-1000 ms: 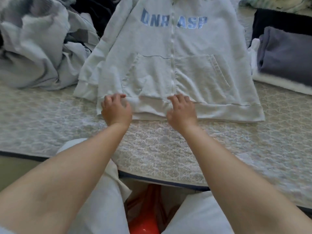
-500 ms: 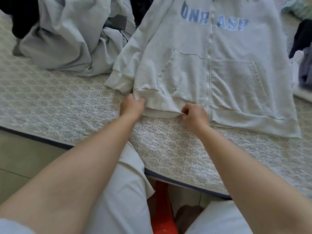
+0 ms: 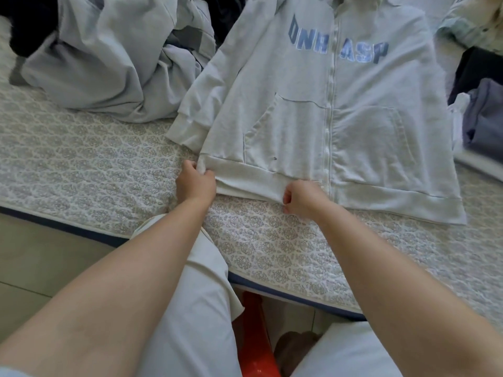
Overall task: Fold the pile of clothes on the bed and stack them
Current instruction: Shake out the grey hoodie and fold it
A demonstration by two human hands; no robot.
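Observation:
A light grey zip hoodie (image 3: 340, 112) with blue letters lies front up and spread flat on the patterned bed cover (image 3: 81, 170). My left hand (image 3: 194, 182) pinches the hem's left corner. My right hand (image 3: 302, 198) grips the hem band just left of the zip. The left sleeve lies along the hoodie's side. A heap of unfolded pale blue and dark clothes (image 3: 109, 58) lies at the back left. Folded clothes, purple and dark ones (image 3: 481, 115), are stacked at the right edge.
The bed's near edge with dark piping (image 3: 81, 232) runs across in front of my knees. Below it is tiled floor (image 3: 35, 268) and something red (image 3: 255, 346) between my legs. More pale fabric (image 3: 468, 25) lies at the far right.
Both hands went from resting on the hem to gripping it, and the hem now lies straighter and flatter. My view has shifted left, so the hoodie sits further right.

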